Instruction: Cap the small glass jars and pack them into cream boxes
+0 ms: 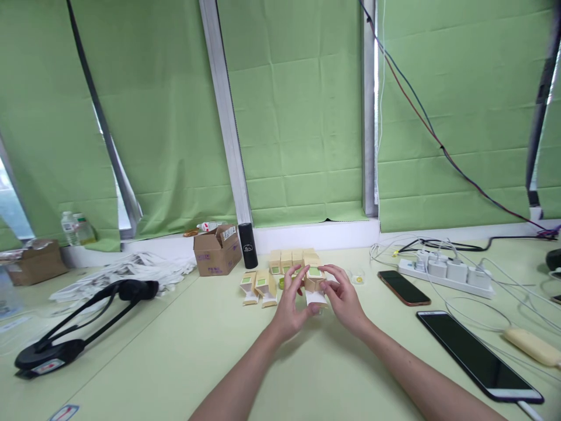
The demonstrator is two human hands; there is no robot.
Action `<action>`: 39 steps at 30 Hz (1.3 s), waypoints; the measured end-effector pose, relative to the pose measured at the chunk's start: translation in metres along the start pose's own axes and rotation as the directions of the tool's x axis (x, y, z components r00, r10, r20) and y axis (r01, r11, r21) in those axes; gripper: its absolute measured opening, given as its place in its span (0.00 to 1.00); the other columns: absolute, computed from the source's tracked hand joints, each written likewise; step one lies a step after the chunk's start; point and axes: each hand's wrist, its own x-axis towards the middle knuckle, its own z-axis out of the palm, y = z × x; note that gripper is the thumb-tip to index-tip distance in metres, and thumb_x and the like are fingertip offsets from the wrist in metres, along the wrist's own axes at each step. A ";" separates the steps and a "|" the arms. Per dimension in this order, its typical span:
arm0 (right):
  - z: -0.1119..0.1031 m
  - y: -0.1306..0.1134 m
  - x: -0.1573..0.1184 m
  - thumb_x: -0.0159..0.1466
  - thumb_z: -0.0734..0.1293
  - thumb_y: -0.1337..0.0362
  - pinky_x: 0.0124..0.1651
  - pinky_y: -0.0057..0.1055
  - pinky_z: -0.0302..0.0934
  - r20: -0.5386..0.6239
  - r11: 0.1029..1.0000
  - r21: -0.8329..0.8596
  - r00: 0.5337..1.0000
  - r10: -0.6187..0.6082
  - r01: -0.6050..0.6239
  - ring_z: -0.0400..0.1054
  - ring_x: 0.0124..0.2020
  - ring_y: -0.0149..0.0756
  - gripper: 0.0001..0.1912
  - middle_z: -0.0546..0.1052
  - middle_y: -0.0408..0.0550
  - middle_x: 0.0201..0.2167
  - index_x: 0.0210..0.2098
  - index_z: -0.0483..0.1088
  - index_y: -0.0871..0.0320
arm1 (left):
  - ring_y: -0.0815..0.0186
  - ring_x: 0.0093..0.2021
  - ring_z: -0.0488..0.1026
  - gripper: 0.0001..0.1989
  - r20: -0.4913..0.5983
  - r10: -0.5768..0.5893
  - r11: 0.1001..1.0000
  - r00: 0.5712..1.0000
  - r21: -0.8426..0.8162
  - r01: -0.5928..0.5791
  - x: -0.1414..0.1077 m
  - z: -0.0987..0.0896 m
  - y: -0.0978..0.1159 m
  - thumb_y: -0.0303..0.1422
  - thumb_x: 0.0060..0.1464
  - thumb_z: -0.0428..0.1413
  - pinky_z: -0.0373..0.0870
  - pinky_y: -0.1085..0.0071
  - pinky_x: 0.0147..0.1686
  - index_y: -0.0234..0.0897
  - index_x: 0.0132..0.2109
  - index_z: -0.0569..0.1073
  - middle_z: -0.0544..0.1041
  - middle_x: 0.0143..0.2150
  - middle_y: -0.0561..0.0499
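Note:
Between my two hands is a small cream box (314, 279) with a green label on top and a white flap hanging open at its front. My left hand (289, 305) has its thumb at the flap and its fingers curved round the left side. At the right side, my right hand (344, 296) pinches the box with thumb and fingers. Two similar boxes (259, 287) with open flaps stand to the left. Behind is a row of more small boxes (286, 258). A round green item (281, 283) lies partly hidden beside my left fingers.
A cardboard box (217, 251) and black cylinder (248, 245) stand at the back. Phones (404, 287) (477, 354), a power strip (447, 273) and cables lie right. A small clear item (357, 276) sits beyond my right hand. A black headset (83, 324) lies left.

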 end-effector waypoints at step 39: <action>0.003 -0.010 -0.010 0.67 0.69 0.55 0.56 0.43 0.72 0.127 0.997 0.051 0.990 -0.059 0.053 0.75 0.43 0.35 0.20 0.56 0.52 0.63 0.57 0.70 0.46 | 0.62 0.44 0.71 0.21 -0.225 -0.122 0.967 0.967 -0.244 0.065 0.007 0.005 0.001 0.45 0.59 0.59 0.68 0.66 0.44 0.42 0.55 0.70 0.68 0.58 0.44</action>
